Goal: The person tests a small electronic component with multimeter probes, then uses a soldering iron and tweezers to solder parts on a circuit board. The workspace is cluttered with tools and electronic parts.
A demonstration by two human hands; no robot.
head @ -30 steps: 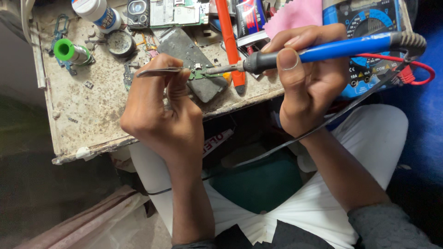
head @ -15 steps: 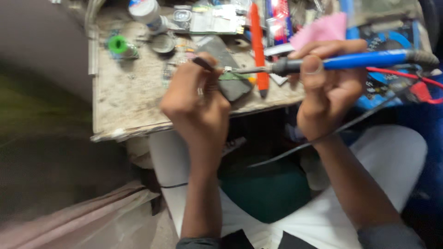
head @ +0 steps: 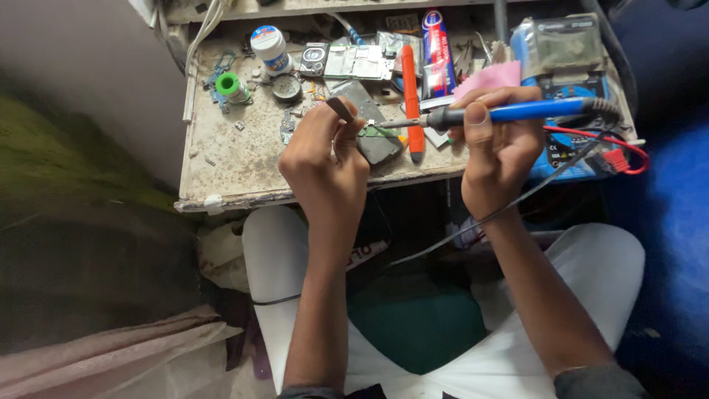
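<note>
Overhead, the head view looks down on a grimy, pale worktop (head: 221, 159) crowded along its far edge. The left hand (head: 325, 159) hovers over the near edge, its fingers pinched narrow on a pair of metal tweezers (head: 341, 109) whose tips meet a small green circuit board (head: 377, 131) lying on a grey slab (head: 369, 122) near that edge. The right hand (head: 502, 137) is wrapped around the blue handle of a soldering iron (head: 509, 113), thumb on top; the iron lies almost level, its tip touching the same board. Its dark cord runs back down towards the lap. An orange-red tool (head: 410, 100) lies just beside the board. Towards the far left corner stand a green solder spool (head: 229, 85) and a white tub (head: 269, 48); a blue multimeter (head: 569, 159) with red leads sits at the right edge.
</note>
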